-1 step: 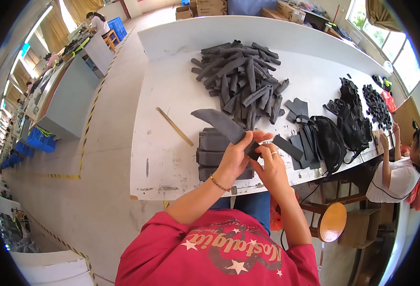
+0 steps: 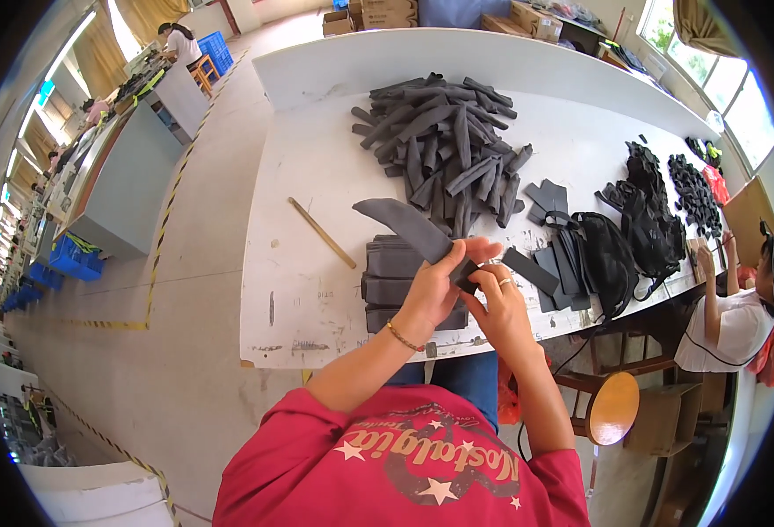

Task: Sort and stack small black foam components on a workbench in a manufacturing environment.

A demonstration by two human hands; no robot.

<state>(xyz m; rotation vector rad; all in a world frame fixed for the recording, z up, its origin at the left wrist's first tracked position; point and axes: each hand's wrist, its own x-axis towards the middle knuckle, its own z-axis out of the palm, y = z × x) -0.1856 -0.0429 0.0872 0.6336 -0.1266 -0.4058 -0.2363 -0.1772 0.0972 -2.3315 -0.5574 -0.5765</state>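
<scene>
Above the table's near edge, my left hand (image 2: 444, 285) grips a long dark grey fabric piece (image 2: 404, 227). Its curved, pointed end sticks out to the upper left, past my thumb. My right hand (image 2: 499, 307), with a ring on one finger, is closed on the darker near end of the same piece, fingertips pinching its edge. What lies inside the fingers is partly hidden. Below and left of my hands is a stack of flat, folded dark grey fabric pieces (image 2: 391, 285), partly covered by my left hand. Beyond them rises a heap of rolled grey fabric pieces (image 2: 444, 140).
A wooden stick (image 2: 321, 232) lies left of the stack on the white table (image 2: 290, 290). To the right are flat dark strips (image 2: 532, 270), a black bag (image 2: 604, 263) and more black pieces (image 2: 646, 202). A co-worker (image 2: 729, 321) sits at the right; a round stool (image 2: 612, 409) stands nearer.
</scene>
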